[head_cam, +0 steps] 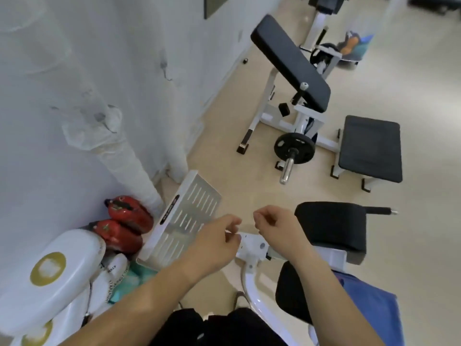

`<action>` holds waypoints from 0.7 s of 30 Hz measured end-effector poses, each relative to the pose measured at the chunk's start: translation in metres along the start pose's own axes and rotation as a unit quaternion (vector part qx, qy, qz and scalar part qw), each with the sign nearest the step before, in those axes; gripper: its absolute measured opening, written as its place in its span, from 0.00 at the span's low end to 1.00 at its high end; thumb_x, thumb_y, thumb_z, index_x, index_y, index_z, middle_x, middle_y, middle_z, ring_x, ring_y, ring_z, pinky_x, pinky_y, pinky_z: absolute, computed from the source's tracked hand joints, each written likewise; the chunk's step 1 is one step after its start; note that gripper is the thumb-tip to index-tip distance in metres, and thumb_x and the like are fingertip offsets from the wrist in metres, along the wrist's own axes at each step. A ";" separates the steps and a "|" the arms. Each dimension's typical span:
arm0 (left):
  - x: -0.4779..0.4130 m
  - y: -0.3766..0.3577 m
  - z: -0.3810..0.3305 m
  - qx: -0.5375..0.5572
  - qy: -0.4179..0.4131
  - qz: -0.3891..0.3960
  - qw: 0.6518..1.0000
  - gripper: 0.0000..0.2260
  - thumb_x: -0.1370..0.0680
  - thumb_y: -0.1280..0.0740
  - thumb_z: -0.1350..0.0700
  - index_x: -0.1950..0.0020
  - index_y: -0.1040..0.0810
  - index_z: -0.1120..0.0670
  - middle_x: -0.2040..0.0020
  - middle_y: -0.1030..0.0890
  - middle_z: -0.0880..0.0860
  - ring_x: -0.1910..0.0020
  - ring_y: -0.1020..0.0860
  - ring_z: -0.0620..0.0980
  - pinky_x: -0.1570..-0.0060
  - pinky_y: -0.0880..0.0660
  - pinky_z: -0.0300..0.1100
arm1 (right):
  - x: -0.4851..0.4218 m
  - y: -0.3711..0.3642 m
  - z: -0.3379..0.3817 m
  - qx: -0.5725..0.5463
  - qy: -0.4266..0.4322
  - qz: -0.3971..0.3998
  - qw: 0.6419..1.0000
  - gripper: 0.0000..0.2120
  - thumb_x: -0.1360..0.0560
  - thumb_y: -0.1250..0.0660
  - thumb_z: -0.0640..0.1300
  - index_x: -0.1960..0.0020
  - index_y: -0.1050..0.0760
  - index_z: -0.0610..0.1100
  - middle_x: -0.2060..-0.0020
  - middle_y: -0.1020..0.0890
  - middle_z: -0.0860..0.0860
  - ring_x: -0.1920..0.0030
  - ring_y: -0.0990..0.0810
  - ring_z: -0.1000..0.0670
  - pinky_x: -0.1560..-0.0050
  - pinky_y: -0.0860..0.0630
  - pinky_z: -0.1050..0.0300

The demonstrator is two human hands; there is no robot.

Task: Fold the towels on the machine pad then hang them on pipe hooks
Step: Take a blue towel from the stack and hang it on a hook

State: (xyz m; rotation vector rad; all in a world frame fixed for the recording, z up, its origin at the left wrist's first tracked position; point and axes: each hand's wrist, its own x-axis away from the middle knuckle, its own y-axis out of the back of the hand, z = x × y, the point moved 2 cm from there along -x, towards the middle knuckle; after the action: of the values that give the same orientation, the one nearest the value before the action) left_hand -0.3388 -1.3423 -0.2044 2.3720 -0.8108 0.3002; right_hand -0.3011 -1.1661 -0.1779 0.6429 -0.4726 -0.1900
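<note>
Gym floor [421,91]: red gloves [124,222], footplate [185,221] and bench [289,62] surround left hand [214,245] and right hand [274,227], both grips clenched empty.

**One Camera, Worn on the Head**

A single wide-angle view looked forward and steeply down from the person's head. It sat close above the left hand [217,242] and right hand [273,227], and the gym floor [249,191] spread beyond.
</note>
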 end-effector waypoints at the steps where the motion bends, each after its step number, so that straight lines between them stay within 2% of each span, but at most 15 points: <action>1: -0.002 -0.021 -0.004 -0.003 0.004 0.020 1.000 0.15 0.20 0.32 0.55 0.32 0.23 0.48 0.46 0.20 0.43 0.55 0.22 0.36 0.51 0.27 0.30 | 0.006 0.009 -0.021 -0.003 -0.018 -0.007 1.000 0.07 0.19 0.34 0.47 0.53 0.18 0.50 0.60 0.15 0.53 0.56 0.17 0.52 0.53 0.21 0.56; 3: -0.005 -0.060 -0.019 -0.005 0.015 0.050 0.999 0.15 0.20 0.33 0.54 0.33 0.23 0.46 0.44 0.19 0.42 0.53 0.21 0.37 0.49 0.25 0.33 | 0.020 0.028 -0.063 -0.002 -0.052 -0.014 0.999 0.08 0.19 0.35 0.48 0.53 0.19 0.51 0.61 0.16 0.55 0.58 0.18 0.55 0.56 0.23 0.59; 5: -0.006 -0.099 -0.039 0.005 0.024 0.080 0.997 0.14 0.19 0.33 0.54 0.34 0.23 0.45 0.44 0.20 0.42 0.52 0.21 0.37 0.53 0.26 0.29 | 0.035 0.049 -0.103 0.000 -0.076 -0.021 0.997 0.09 0.19 0.36 0.48 0.54 0.19 0.53 0.63 0.17 0.56 0.61 0.19 0.56 0.58 0.23 0.58; 7: -0.006 -0.141 -0.057 0.010 0.026 0.110 0.994 0.13 0.18 0.34 0.55 0.34 0.23 0.46 0.44 0.20 0.42 0.51 0.22 0.36 0.55 0.29 0.26 | 0.048 0.069 -0.140 0.005 -0.097 -0.035 0.995 0.09 0.18 0.36 0.48 0.54 0.20 0.52 0.63 0.17 0.56 0.60 0.20 0.57 0.57 0.23 0.58; 10: -0.003 -0.202 -0.074 0.014 0.032 0.155 0.987 0.14 0.18 0.34 0.55 0.32 0.23 0.47 0.42 0.20 0.43 0.49 0.22 0.37 0.53 0.29 0.27 | 0.065 0.091 -0.193 0.007 -0.120 -0.067 0.991 0.09 0.18 0.36 0.46 0.54 0.19 0.49 0.61 0.17 0.54 0.59 0.20 0.57 0.55 0.24 0.59; 12: 0.001 -0.234 -0.080 0.009 0.037 0.186 0.982 0.13 0.17 0.34 0.56 0.33 0.22 0.48 0.42 0.20 0.44 0.47 0.22 0.39 0.49 0.27 0.30 | 0.080 0.104 -0.222 -0.015 -0.143 -0.088 0.986 0.09 0.18 0.36 0.44 0.54 0.19 0.47 0.61 0.17 0.54 0.58 0.19 0.59 0.56 0.25 0.69; 14: 0.009 -0.260 -0.082 0.001 0.042 0.220 0.975 0.09 0.18 0.34 0.58 0.41 0.20 0.45 0.46 0.18 0.45 0.47 0.21 0.41 0.46 0.24 0.34 | 0.100 0.116 -0.246 -0.017 -0.172 -0.125 0.977 0.07 0.18 0.36 0.43 0.50 0.19 0.48 0.58 0.18 0.57 0.58 0.20 0.61 0.57 0.28 0.74; 15: 0.013 -0.269 -0.083 -0.005 0.045 0.232 0.972 0.09 0.18 0.34 0.58 0.46 0.21 0.44 0.48 0.17 0.45 0.48 0.20 0.43 0.45 0.22 0.37 | 0.111 0.120 -0.257 -0.001 -0.185 -0.157 0.970 0.07 0.18 0.36 0.44 0.46 0.19 0.49 0.55 0.19 0.56 0.55 0.21 0.59 0.56 0.30 0.73; 18: 0.015 -0.293 -0.082 -0.023 0.054 0.230 0.971 0.03 0.20 0.32 0.56 0.51 0.21 0.47 0.54 0.17 0.47 0.52 0.18 0.48 0.46 0.19 0.49 | 0.137 0.123 -0.291 0.055 -0.249 -0.229 0.939 0.13 0.21 0.34 0.46 0.37 0.22 0.49 0.44 0.22 0.50 0.45 0.21 0.47 0.48 0.24 0.55; 19: 0.015 -0.299 -0.083 -0.025 0.055 0.223 0.973 0.01 0.20 0.31 0.55 0.51 0.22 0.48 0.55 0.17 0.48 0.53 0.18 0.49 0.47 0.18 0.49 | 0.144 0.122 -0.301 0.051 -0.278 -0.228 0.932 0.16 0.21 0.33 0.46 0.34 0.25 0.49 0.41 0.23 0.49 0.42 0.22 0.45 0.46 0.22 0.51; 21: 0.015 -0.308 -0.084 -0.029 0.061 0.203 0.977 0.06 0.22 0.29 0.52 0.53 0.25 0.49 0.57 0.19 0.49 0.55 0.19 0.51 0.52 0.19 0.47 | 0.156 0.119 -0.318 0.004 -0.318 -0.203 0.926 0.21 0.22 0.33 0.47 0.30 0.28 0.47 0.38 0.24 0.48 0.40 0.22 0.45 0.43 0.21 0.48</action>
State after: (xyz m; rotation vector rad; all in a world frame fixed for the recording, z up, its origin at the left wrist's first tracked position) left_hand -0.1391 -1.1043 -0.2780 2.0967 -1.2235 0.5739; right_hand -0.0087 -0.9523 -0.2707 0.6774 -0.9627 -0.8069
